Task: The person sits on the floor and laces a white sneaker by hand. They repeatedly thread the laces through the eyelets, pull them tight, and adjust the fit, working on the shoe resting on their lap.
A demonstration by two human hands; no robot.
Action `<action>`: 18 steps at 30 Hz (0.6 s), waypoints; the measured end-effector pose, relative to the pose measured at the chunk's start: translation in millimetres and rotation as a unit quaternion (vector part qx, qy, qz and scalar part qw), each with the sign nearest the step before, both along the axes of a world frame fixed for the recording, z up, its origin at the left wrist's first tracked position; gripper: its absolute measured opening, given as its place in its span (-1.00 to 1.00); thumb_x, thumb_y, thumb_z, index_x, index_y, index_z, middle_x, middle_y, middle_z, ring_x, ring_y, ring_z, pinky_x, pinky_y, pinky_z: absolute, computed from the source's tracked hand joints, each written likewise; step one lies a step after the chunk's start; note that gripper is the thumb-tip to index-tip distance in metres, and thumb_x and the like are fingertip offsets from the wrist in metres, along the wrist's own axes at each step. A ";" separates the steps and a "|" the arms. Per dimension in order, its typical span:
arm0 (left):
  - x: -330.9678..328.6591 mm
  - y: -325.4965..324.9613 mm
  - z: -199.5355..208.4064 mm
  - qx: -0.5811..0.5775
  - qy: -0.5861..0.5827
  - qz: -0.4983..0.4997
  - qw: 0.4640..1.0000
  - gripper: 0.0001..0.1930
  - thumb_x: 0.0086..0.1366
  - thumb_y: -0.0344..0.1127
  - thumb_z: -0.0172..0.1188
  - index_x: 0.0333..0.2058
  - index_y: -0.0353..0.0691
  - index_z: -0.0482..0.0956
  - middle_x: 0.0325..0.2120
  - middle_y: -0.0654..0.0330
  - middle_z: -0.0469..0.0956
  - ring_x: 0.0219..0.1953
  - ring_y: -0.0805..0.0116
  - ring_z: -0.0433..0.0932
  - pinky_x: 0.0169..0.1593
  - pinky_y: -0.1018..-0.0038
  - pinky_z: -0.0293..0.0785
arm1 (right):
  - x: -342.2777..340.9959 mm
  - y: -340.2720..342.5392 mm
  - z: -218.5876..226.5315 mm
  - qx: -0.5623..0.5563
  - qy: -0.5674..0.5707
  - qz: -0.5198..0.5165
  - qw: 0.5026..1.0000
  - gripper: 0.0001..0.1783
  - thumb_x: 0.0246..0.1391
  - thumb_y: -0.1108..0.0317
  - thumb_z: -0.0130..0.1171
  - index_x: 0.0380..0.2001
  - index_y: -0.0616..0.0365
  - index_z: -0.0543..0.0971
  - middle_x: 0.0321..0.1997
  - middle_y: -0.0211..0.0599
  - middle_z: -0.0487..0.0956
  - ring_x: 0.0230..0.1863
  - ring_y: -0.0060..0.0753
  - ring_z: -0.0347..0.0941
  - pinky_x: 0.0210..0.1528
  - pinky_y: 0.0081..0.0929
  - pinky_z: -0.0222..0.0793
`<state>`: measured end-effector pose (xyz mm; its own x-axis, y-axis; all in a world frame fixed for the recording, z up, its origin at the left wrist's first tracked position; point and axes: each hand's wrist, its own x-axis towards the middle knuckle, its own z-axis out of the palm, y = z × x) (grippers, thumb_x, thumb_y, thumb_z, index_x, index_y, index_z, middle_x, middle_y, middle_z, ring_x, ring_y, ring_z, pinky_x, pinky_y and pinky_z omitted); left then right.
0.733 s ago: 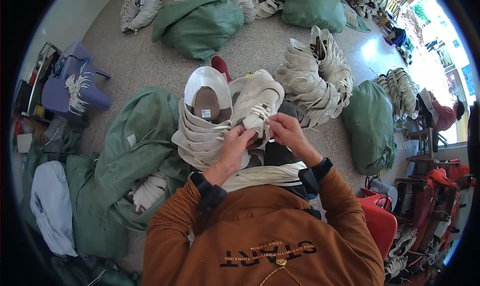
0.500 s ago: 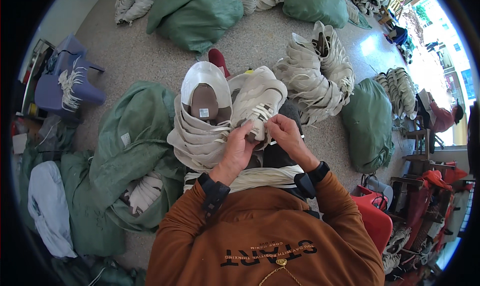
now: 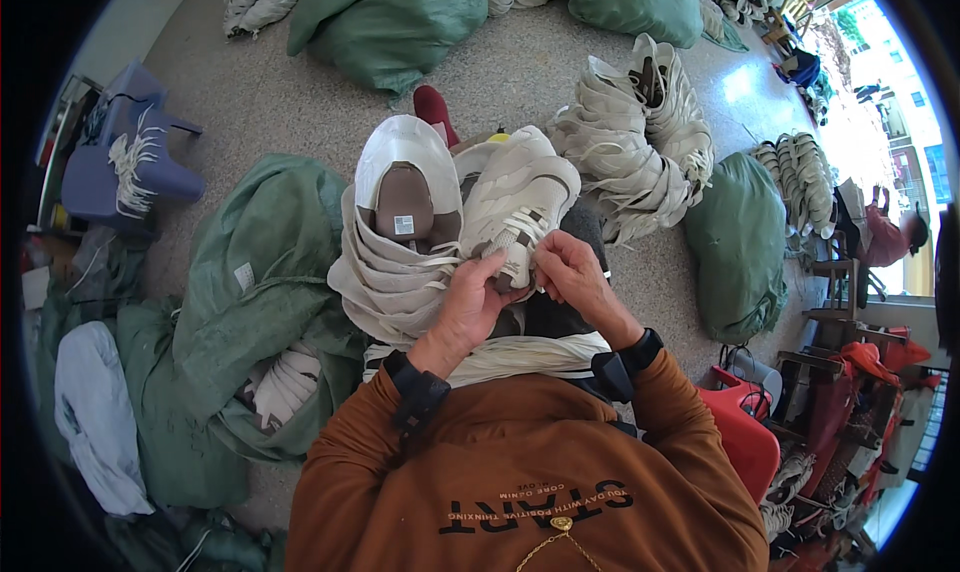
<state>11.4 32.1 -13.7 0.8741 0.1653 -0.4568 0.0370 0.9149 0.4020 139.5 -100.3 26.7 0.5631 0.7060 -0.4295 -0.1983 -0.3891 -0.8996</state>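
Note:
A cream shoe upper (image 3: 522, 184) with partly laced eyelets lies over my lap, toe pointing away from me. My left hand (image 3: 472, 307) is closed on its collar end, thumb on the tongue area. Just right of the lacing, my right hand (image 3: 582, 284) pinches a thin white shoelace (image 3: 543, 292), mostly hidden by the fingers. Against the left side of this upper rests a nested stack of cream uppers (image 3: 385, 287), the top one showing a brown lining with a small white label. A bundle of loose pale laces (image 3: 530, 360) lies across my lap.
Green sacks (image 3: 265, 262) stand at my left, one open with uppers inside. Heaped uppers (image 3: 640, 152) and another green sack (image 3: 740, 252) lie on the right. A purple stool (image 3: 130, 172) carries laces at far left; a red stool (image 3: 740, 427) is near my right elbow.
The view has shifted slightly. My right hand has moved a little toward me, still pinched beside the lacing; my left hand keeps its hold on the upper.

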 end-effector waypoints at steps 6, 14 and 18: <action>1.6 -0.6 0.8 0.032 0.003 -0.017 0.999 -0.68 0.41 -0.30 0.12 0.10 -0.20 0.48 -0.01 0.19 0.57 -0.01 0.35 0.58 0.10 0.19 0.53 | 8.6 3.0 -12.0 0.047 -0.148 0.033 0.987 -0.86 0.27 0.37 0.15 -0.31 0.22 0.52 -0.51 -0.52 0.52 -0.53 -0.74 0.36 -0.50 -0.69 0.27; 4.0 -6.3 -6.1 0.034 -0.001 -0.004 0.999 -0.68 0.42 -0.35 0.11 0.12 -0.23 0.46 -0.02 0.22 0.57 -0.01 0.37 0.57 0.09 0.22 0.55 | -0.6 2.7 -16.0 0.031 -0.363 0.007 0.931 -0.88 0.18 0.47 0.20 -0.23 0.28 0.57 -0.44 -0.35 0.56 -0.44 -0.56 0.46 -0.36 -0.57 0.40; 2.1 -8.4 -6.1 0.036 -0.010 0.009 0.999 -0.67 0.40 -0.40 0.14 0.11 -0.21 0.46 0.00 0.24 0.56 0.01 0.38 0.56 0.08 0.23 0.55 | -5.1 7.2 -9.3 0.058 -0.458 0.014 0.887 -0.86 0.15 0.51 0.18 -0.21 0.25 0.57 -0.35 -0.21 0.55 -0.37 -0.30 0.54 -0.30 -0.45 0.45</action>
<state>13.4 23.8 -19.8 0.8794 0.2128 -0.4258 0.0119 0.8844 0.4666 134.4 -93.1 17.4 0.6192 0.7354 0.2753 0.6450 -0.2764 -0.7124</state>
